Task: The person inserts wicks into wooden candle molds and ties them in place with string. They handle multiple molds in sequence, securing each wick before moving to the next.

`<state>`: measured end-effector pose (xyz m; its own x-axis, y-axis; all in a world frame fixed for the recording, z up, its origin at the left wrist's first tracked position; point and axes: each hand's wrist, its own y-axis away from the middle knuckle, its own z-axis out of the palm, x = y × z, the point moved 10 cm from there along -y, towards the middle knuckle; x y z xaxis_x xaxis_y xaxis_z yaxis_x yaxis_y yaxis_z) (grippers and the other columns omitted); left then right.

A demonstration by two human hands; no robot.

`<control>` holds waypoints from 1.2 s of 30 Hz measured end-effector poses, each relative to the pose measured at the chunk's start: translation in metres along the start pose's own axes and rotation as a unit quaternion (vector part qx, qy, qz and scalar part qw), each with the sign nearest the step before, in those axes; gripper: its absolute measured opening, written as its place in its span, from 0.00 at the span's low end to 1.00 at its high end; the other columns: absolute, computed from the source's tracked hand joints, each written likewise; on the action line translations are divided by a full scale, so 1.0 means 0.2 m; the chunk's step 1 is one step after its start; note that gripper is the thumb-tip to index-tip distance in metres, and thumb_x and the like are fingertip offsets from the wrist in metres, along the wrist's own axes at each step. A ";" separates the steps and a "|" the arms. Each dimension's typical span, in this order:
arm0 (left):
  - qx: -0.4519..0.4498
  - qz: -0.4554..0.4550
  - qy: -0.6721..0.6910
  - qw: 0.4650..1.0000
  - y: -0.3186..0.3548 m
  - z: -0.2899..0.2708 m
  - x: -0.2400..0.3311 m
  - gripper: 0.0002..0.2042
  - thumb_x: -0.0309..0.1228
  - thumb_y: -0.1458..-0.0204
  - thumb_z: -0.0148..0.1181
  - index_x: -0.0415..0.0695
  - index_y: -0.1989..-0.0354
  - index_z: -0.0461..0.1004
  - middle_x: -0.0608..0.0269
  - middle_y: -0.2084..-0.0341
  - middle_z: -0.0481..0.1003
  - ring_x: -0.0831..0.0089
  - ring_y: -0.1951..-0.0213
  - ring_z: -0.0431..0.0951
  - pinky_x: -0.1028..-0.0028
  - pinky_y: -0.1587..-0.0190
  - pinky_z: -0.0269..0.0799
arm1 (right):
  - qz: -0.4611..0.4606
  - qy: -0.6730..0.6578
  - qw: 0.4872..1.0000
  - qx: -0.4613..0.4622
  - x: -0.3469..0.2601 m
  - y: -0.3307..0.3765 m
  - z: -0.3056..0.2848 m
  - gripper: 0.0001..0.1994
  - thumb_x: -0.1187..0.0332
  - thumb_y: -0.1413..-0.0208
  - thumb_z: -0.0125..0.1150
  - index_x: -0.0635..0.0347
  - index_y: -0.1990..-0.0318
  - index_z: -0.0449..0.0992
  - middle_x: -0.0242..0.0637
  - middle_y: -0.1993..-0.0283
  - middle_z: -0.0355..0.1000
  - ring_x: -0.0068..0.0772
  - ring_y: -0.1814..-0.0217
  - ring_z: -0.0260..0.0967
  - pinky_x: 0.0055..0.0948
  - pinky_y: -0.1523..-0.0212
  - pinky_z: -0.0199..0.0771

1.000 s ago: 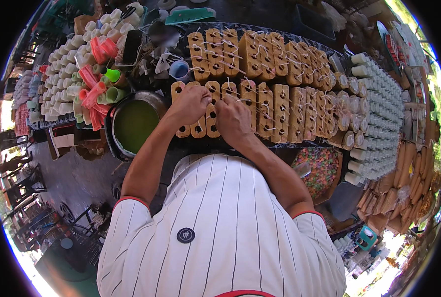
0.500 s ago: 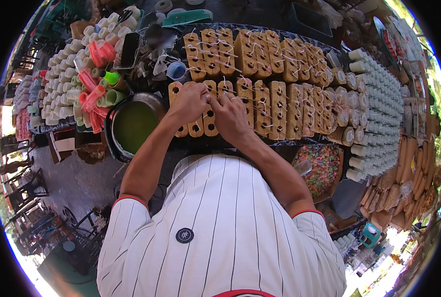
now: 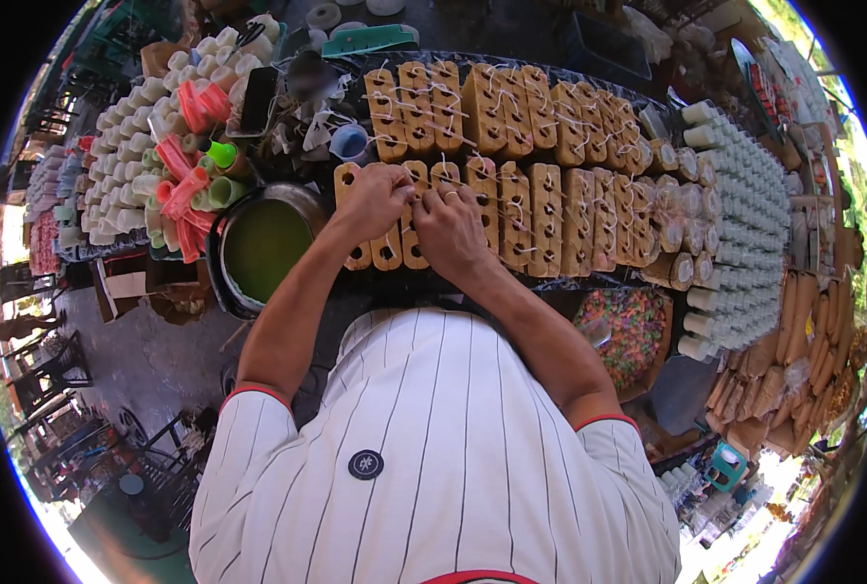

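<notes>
My left hand (image 3: pixel 373 202) and my right hand (image 3: pixel 448 226) meet over the near row of tan blocks, fingertips bent and pinched close together. Whatever lies between the fingers is too small or hidden to make out. Beneath them stands a tan block with round holes (image 3: pixel 414 245), one of several placed side by side. White strings (image 3: pixel 440 119) run across many of the blocks and through their holes. A second row of tan blocks (image 3: pixel 484 109) stands behind. My right hand wears a ring.
Left of the blocks is a metal pot of green liquid (image 3: pixel 266 251). Pink moulds (image 3: pixel 185 190) and many whitish cups (image 3: pixel 127 136) lie beyond it. A blue cup (image 3: pixel 349 142) stands behind my left hand. On the right are rows of pale cylinders (image 3: pixel 745 214) and a box of colourful bits (image 3: pixel 628 336).
Both hands stay together over the same blocks. The fingers have shifted only slightly, and the view has moved a little.
</notes>
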<state>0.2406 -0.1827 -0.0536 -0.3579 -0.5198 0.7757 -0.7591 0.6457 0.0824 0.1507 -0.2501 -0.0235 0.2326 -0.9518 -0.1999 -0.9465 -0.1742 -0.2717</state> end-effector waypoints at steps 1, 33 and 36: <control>-0.010 -0.033 0.017 0.999 0.01 0.00 -0.03 0.11 0.27 0.40 0.63 0.32 0.53 0.78 0.47 0.67 0.80 0.58 0.64 0.80 0.62 0.56 0.74 | 0.006 -0.004 1.000 -0.012 0.00 0.00 0.00 0.14 0.75 0.52 0.64 0.64 0.56 0.84 0.40 0.59 0.79 0.44 0.50 0.75 0.44 0.45 0.70; 0.092 -0.120 0.337 0.929 0.63 0.05 0.27 0.09 0.29 0.38 0.70 0.34 0.57 0.84 0.69 0.74 0.80 0.89 0.81 0.65 0.83 0.79 0.56 | 0.316 -0.746 0.584 0.057 0.18 0.44 -0.09 0.07 0.72 0.31 0.65 0.65 0.51 0.81 0.32 0.59 0.80 0.19 0.59 0.73 0.21 0.55 0.72; 0.055 -0.146 0.380 0.912 0.65 0.11 0.28 0.08 0.27 0.38 0.70 0.34 0.58 0.85 0.68 0.74 0.81 0.88 0.81 0.66 0.82 0.79 0.57 | 0.288 -0.779 0.554 0.064 0.17 0.46 -0.09 0.08 0.71 0.30 0.65 0.66 0.50 0.80 0.33 0.59 0.79 0.21 0.61 0.71 0.22 0.57 0.71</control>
<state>0.1092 -0.1410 -0.0129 0.3170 -0.0966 0.9435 -0.8264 0.4601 0.3247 0.0669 -0.3023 -0.0389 -0.0948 0.5493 -0.8302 -0.9633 0.1597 0.2156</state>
